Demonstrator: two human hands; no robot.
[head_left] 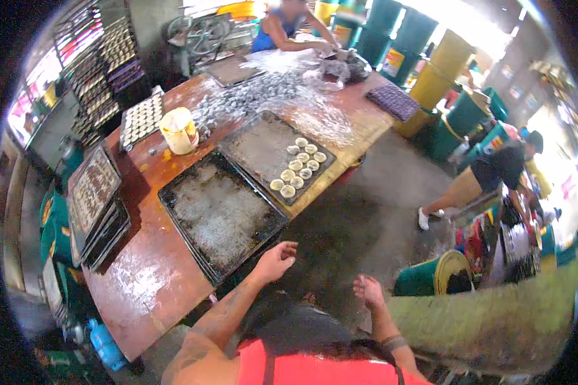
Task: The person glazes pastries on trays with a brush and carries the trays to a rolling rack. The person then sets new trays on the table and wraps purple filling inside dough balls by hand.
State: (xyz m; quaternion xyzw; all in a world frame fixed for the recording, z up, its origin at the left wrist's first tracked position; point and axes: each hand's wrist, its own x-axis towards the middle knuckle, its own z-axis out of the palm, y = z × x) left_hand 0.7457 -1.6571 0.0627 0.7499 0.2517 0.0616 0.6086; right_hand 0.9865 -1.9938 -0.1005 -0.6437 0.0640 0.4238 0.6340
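At the table's near edge: the left hand [277,262] hangs just beside the near right corner of a stack of dark baking trays [221,205], fingers loosely bent, with nothing seen in its grasp.
Over the floor: the right hand [370,292] is raised well apart from the left one, its fingers curled; whether they pinch anything I cannot tell.
Tray stack: lies on the reddish-brown table [138,240], its top one bare, scuffed and blackened at the rim.
Filled tray: a second baking tray [253,147] lies right beside the stack on its far side, carrying about a dozen pale dough rounds [295,165] grouped toward its right end; the rest of its surface is bare.
Left side of table: a stained cream bucket [178,133] stands near a tray filled with rows of rounds [141,120]; closer in, several used trays [95,186] lean together, tilted.
Far half: many small greyish dough lumps [250,96] lie scattered amid white flour [324,122].
Far end: a co-worker in a blue top [276,29] reaches toward a grey mass [343,67].
Right side: another person [499,170] bends over, beyond a green drum [424,276] lying on its side.
Lower left: a blue gas cylinder [106,343] stands beside the table.
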